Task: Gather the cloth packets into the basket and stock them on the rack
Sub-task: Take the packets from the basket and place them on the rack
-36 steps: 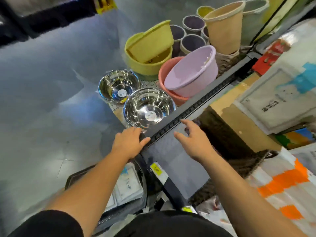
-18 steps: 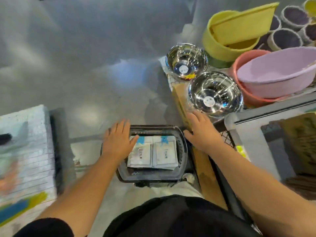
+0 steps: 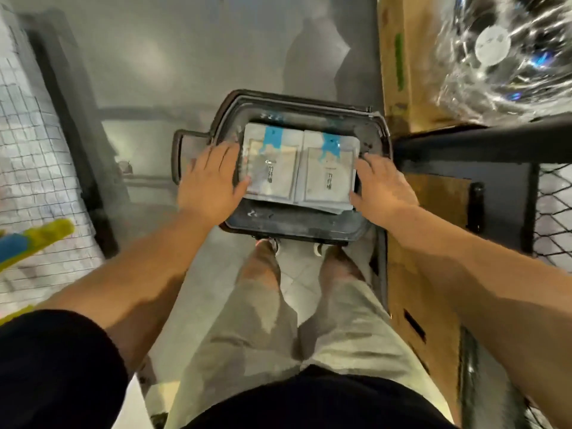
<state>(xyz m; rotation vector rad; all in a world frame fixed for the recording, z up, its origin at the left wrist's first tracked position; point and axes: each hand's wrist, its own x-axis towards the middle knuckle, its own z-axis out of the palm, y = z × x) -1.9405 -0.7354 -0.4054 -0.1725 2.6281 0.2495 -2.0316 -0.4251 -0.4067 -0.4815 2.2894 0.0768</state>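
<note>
okay, basket (image 3: 297,232) sits on the floor (image 3: 198,63), just beside the rack (image 3: 464,142). packets (image 3: 280,184) lie flat inside it in two stacks, side by side and touching.

left hand (image 3: 210,181) lies on the outer edge of the left packet (image 3: 272,156). its fingers are straight, the thumb is at the near corner, and nothing is clenched. right hand (image 3: 383,188) is at the outer edge of the right packet (image 3: 329,171), squeezed between it and the basket wall. its fingertips are hidden, so i cannot tell whether it grasps or only touches.

i read this as the start of lifting packets out for the rack.

what could go wrong:
- the packets look slick and loosely stacked. squeezing from both sides could buckle the pair upward at the middle seam and spill the top ones.
- catching only the top layer could slide the lower ones askew.
- the right hand has little room. its knuckles could snag the rim and drag the basket, which looks light.
- the rack frame and the box (image 3: 402,57) sit close on the right, so a hasty lift toward them could clip a corner and knock a packet to the floor.

the frame is blurred, so i am unsure of the edges.
</note>
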